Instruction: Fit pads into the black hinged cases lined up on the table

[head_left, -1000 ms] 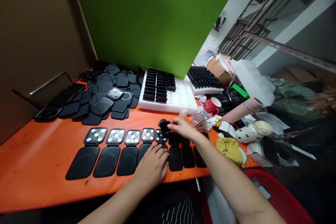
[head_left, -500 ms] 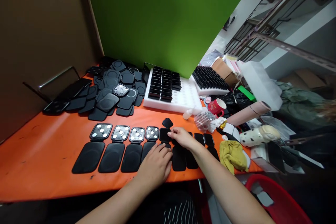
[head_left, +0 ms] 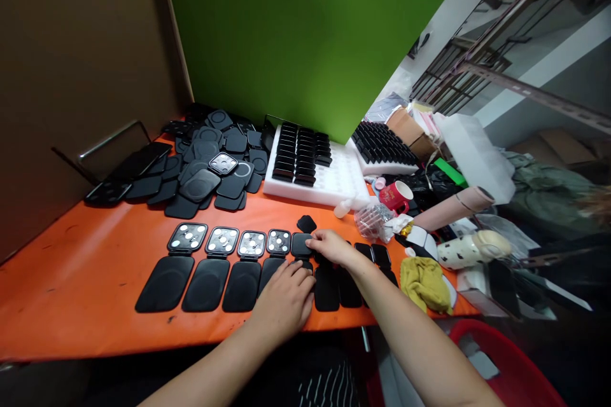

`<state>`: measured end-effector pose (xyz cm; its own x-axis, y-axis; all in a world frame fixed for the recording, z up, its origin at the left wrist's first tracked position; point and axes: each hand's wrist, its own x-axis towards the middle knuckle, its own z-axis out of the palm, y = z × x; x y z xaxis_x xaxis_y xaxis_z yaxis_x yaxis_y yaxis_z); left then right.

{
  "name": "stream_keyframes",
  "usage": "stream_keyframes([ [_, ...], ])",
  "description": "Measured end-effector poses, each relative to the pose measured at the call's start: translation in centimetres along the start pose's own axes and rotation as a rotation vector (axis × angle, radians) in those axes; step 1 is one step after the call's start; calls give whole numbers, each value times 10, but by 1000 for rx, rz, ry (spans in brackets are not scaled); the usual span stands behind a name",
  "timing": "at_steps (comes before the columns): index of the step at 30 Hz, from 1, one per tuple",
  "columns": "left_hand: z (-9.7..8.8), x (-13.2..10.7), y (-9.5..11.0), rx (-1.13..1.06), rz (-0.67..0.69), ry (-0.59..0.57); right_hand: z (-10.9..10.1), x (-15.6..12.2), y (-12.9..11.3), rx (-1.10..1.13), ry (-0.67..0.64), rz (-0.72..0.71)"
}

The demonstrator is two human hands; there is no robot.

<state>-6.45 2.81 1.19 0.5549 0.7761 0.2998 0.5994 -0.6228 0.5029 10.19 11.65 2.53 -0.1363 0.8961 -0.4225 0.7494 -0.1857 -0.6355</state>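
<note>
A row of black hinged folding pads lies along the front of the orange table. The left ones, such as the leftmost pad (head_left: 165, 284), show an upper square (head_left: 188, 238) with pale round dots. My left hand (head_left: 286, 292) lies palm down, fingers stretched over a pad in the middle of the row. My right hand (head_left: 331, 248) has thumb and fingers closed at the right edge of a plain black square plate (head_left: 301, 244) at the top of that pad. Just above it sits a small stack of black square pieces (head_left: 306, 224). The fingertips' undersides are hidden.
Behind the row is a heap of black pads (head_left: 200, 186) on the left. A white foam tray (head_left: 346, 172) holds upright black pieces; another tray (head_left: 386, 167) stands behind. To the right are a small bottle (head_left: 342, 208), red mug (head_left: 395, 196), yellow cloth (head_left: 424, 283) and patterned flask (head_left: 472, 249).
The view has shifted slightly, so the table things sit a little farther right. The plain square plate under my right fingers now looks lighter. Both hands stay nearly in place.
</note>
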Motion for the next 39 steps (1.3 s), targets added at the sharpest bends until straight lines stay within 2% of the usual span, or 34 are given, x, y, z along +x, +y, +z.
stream_keyframes([
  [14,0,1,0,3,0,-17,-6,4,-14,-288,4,5],
  [23,-1,2,0,7,3,-21,-10,8,-32,-517,196,26],
  [27,-1,2,0,0,3,-25,-15,20,-31,-531,261,57],
  [31,0,1,-1,-10,8,-37,-20,35,-29,-501,223,70],
  [35,0,1,-2,-12,6,-44,-22,43,-25,-448,219,31],
  [39,1,1,-2,-17,3,-46,-21,41,-23,-424,285,-39],
])
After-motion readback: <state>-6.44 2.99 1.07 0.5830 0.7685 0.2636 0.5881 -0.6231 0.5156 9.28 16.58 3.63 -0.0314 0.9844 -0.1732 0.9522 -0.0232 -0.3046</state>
